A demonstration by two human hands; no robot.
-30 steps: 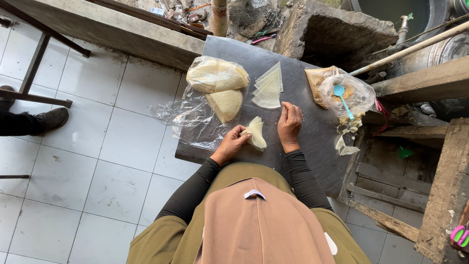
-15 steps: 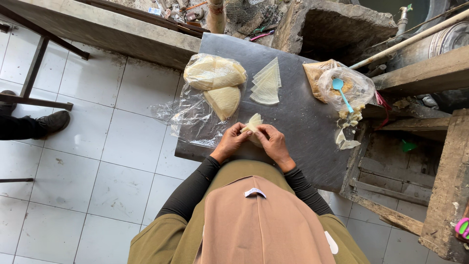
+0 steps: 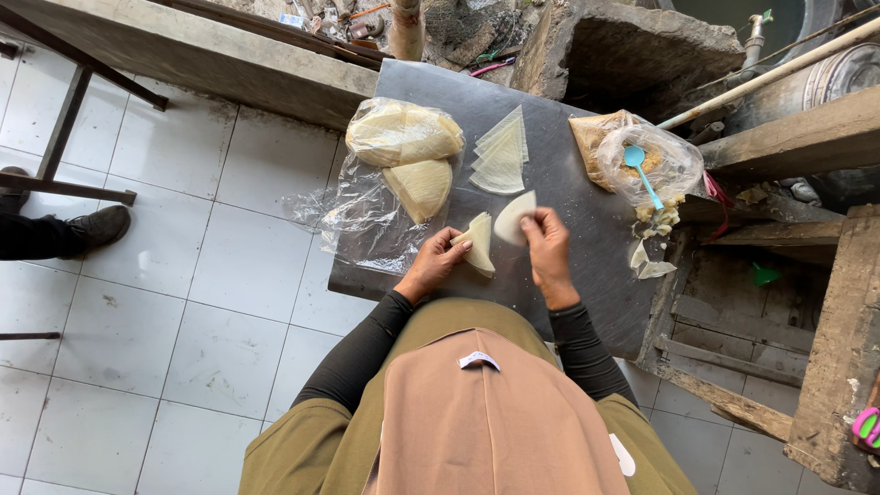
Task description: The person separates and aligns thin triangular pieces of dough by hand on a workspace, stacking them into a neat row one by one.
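pale dough is in both hands: the left hand point(image 3: 433, 266) pinches a folded pastry cone point(image 3: 478, 240) by its edge, and the right hand point(image 3: 548, 247) grips a loose pastry sheet point(image 3: 511, 216) lifted just beside the cone, both over the near part of the grey metal table point(image 3: 587, 229). beyond them lie a stack of cut wrappers point(image 3: 502, 156) and a clear plastic bag of filled triangles point(image 3: 403, 137). further right sits a bag of filling point(image 3: 655, 165) with a blue spoon point(image 3: 641, 170).

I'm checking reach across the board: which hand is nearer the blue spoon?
Right. The right hand is just left of the blue spoon; the left hand is farther left, holding a folded wrapper.
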